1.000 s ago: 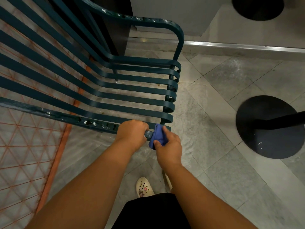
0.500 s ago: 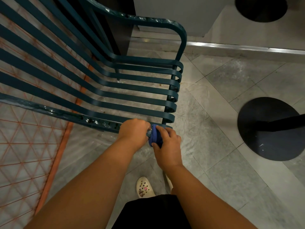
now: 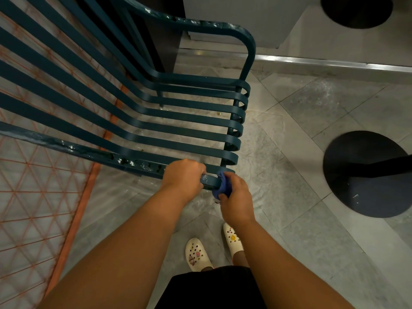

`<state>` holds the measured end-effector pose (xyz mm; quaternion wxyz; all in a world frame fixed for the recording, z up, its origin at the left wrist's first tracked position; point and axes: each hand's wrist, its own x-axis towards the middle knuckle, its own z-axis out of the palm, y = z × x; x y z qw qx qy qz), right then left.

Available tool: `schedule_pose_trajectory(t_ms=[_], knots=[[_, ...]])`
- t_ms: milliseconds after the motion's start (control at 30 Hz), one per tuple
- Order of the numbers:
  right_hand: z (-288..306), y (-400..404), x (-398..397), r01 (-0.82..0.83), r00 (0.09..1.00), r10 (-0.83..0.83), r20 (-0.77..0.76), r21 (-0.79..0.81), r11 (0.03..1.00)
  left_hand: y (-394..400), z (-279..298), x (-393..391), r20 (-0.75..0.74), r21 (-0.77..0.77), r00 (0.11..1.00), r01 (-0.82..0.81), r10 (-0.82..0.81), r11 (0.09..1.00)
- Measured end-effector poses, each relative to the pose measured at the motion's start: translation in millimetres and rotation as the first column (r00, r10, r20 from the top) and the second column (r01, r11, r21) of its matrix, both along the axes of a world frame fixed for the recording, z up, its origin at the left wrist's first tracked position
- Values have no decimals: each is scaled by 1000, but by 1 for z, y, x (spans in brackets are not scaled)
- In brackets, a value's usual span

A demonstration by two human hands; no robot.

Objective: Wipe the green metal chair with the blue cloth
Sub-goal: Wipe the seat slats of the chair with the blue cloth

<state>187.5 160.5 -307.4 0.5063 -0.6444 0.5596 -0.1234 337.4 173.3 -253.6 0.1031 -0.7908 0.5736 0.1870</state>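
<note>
The green metal chair (image 3: 182, 128) fills the upper left, its curved slats running down to the seat's front edge. Chipped paint marks its near armrest (image 3: 93, 152). My left hand (image 3: 182, 175) is wrapped around that armrest near its front end. Just to the right, my right hand (image 3: 235, 197) presses the bunched blue cloth (image 3: 221, 186) against the rounded end of the same armrest. Most of the cloth is hidden under my fingers.
Grey stone floor tiles lie under the chair. A round black base (image 3: 365, 175) with a dark pole stands at the right, another black disc (image 3: 356, 10) at the top right. An orange-lined mat (image 3: 33, 208) covers the floor at left. My white clogs (image 3: 197, 255) are below.
My right hand has slid the blue cloth a little down and around the end of the armrest. My left hand keeps its grip on the armrest.
</note>
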Motion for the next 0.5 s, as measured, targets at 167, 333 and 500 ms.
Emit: schedule_pose_trajectory(t_ms=[167,333,500], knots=[[5,4,5,-199,972,166,-168,-205,958,4,-5,2,-10,-56,1000,-5,5,998],[11,4,6,-216,971,183,-152,-242,946,29,-5,16,-20,-71,998,-61,59,996],[11,25,20,-242,969,213,-124,-312,919,51,-7,26,-3,-130,990,-141,142,981]])
